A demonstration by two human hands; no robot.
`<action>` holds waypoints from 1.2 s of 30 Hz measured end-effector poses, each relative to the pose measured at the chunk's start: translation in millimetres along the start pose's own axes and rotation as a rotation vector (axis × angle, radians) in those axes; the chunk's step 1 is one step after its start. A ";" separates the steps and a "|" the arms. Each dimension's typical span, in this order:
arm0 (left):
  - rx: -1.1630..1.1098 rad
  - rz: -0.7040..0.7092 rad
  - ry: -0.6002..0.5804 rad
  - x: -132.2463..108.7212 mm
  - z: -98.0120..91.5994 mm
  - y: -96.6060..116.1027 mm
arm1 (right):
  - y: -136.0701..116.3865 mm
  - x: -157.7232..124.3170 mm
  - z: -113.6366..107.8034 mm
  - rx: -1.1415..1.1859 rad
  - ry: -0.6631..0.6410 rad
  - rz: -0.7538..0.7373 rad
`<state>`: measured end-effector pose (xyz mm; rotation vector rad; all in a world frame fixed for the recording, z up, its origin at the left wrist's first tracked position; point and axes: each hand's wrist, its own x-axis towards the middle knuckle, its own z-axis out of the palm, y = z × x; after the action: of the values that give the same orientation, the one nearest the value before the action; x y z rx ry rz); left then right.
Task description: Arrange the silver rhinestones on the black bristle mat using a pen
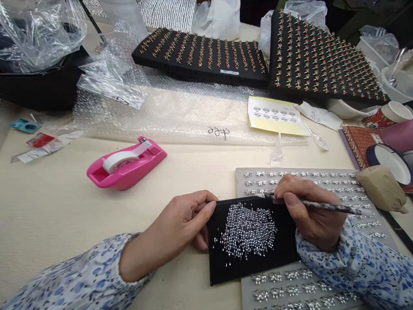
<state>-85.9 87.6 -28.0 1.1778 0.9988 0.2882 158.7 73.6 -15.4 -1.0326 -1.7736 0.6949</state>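
My left hand [183, 224] grips the left edge of a small black tray [226, 258] that carries a heap of tiny clear stones [248, 230]. My right hand [309, 213] is closed round a thin pencil-like stick [335, 208], whose tip points left over the tray's top edge. The black tray rests on a grey sheet [368, 232] lined with rows of small silver ornaments. Both forearms wear blue-flowered white sleeves.
A pink tape dispenser [126, 164] stands to the left. Behind lie bubble wrap [180, 112], a yellow label sheet [274, 115] and two black foam boards [203, 54] [322, 60] full of red-and-gold pieces. A beige lump [382, 187], cups and a round tin [390, 161] crowd the right edge.
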 end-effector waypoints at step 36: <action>-0.004 -0.010 0.003 -1.5 0.6 2.7 | -1.3 1.5 -1.2 -0.041 -0.021 0.032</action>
<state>-85.4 87.2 -24.9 1.1687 1.0058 0.2844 159.0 74.3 -13.3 -1.0866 -1.8002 0.6937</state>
